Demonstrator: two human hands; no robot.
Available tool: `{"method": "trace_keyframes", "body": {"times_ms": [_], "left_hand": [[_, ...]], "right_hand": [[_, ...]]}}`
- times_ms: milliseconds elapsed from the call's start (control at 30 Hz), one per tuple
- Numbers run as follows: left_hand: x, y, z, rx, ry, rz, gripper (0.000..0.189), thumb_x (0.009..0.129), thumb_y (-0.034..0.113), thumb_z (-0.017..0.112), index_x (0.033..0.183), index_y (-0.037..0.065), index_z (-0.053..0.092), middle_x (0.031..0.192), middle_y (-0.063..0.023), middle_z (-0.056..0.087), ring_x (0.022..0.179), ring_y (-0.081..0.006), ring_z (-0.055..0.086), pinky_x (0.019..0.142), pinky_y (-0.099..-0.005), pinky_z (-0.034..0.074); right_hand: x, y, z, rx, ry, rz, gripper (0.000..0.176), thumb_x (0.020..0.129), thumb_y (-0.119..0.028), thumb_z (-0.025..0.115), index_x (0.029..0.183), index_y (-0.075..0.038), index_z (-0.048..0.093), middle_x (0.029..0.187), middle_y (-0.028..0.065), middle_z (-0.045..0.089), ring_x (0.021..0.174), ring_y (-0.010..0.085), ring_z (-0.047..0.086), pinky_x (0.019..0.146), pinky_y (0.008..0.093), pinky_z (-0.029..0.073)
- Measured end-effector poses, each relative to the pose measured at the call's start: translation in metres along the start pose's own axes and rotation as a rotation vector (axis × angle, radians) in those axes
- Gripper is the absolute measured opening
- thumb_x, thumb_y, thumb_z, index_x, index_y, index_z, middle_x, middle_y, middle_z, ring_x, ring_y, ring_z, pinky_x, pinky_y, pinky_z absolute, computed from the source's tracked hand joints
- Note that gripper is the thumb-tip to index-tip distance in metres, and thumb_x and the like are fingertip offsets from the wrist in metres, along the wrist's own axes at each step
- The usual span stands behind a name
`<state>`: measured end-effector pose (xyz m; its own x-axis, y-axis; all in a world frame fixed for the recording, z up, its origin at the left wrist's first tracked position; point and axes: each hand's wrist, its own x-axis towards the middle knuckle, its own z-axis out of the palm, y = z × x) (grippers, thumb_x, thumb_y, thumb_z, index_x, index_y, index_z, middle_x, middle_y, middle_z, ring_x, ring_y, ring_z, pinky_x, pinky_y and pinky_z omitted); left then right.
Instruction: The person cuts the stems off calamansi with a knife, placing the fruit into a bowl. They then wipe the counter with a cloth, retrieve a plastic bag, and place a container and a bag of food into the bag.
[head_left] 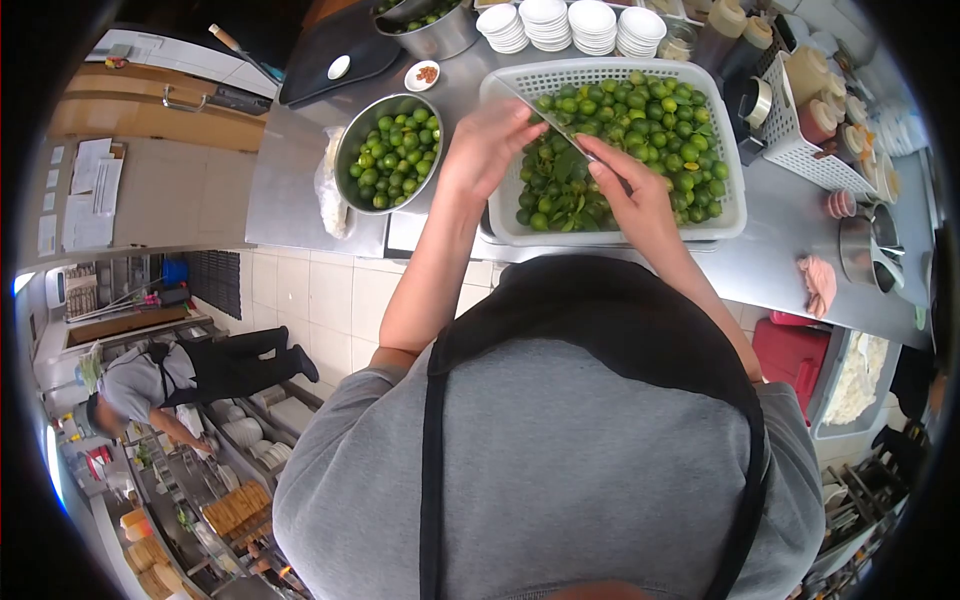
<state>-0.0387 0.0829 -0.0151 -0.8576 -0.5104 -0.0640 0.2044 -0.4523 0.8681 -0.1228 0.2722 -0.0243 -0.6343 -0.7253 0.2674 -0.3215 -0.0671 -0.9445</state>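
Note:
My right hand is closed around the handle of a knife, its blade pointing up and to the left. Close to the blade is my left hand, smeared by motion, so its grip cannot be made out. Both hands are over the left part of a white perforated basket full of small green limes. Some leafy stems lie among the limes near the basket's front. To the left stands a steel bowl holding more limes.
Stacks of white saucers and a small dish stand behind. A black tray lies back left, a plastic bag beside the bowl. Right are a crate of bottles and a pink cloth. A co-worker stands far left.

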Motion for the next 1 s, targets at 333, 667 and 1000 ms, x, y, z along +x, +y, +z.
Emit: {"method": "trace_keyframes", "body": {"times_ms": [333,667,1000], "left_hand": [[-0.007,0.069,-0.068,0.450,0.435,0.417,0.024,0.075,0.006,0.068,0.096,-0.002,0.058,0.086,-0.0110,0.061,0.079,-0.0189,0.061,0.079,-0.0320,0.049],[0.014,-0.021,-0.017,1.653,-0.089,0.281,0.013,0.072,0.012,0.060,0.079,0.004,0.065,0.080,-0.0162,0.064,0.077,-0.0327,0.062,0.070,-0.0390,0.048],[0.034,-0.037,-0.020,1.312,0.010,0.102,0.023,0.073,0.008,0.063,0.095,0.001,0.063,0.088,-0.0137,0.064,0.083,-0.0242,0.062,0.075,-0.0339,0.050]], "right_hand": [[-0.005,0.003,-0.010,-0.014,-0.046,0.101,0.029,0.089,-0.015,0.052,0.117,-0.009,0.056,0.106,0.0112,0.063,0.087,0.0163,0.060,0.077,0.0258,0.045],[-0.002,0.015,-0.013,0.131,-0.047,0.377,0.031,0.092,-0.017,0.047,0.121,-0.006,0.052,0.067,-0.0034,0.044,0.060,0.0053,0.040,0.055,0.0198,0.036],[-0.005,0.012,-0.024,0.069,0.007,0.340,0.030,0.091,-0.019,0.049,0.121,-0.014,0.054,0.070,-0.0014,0.051,0.062,0.0062,0.045,0.058,0.0209,0.040]]}}
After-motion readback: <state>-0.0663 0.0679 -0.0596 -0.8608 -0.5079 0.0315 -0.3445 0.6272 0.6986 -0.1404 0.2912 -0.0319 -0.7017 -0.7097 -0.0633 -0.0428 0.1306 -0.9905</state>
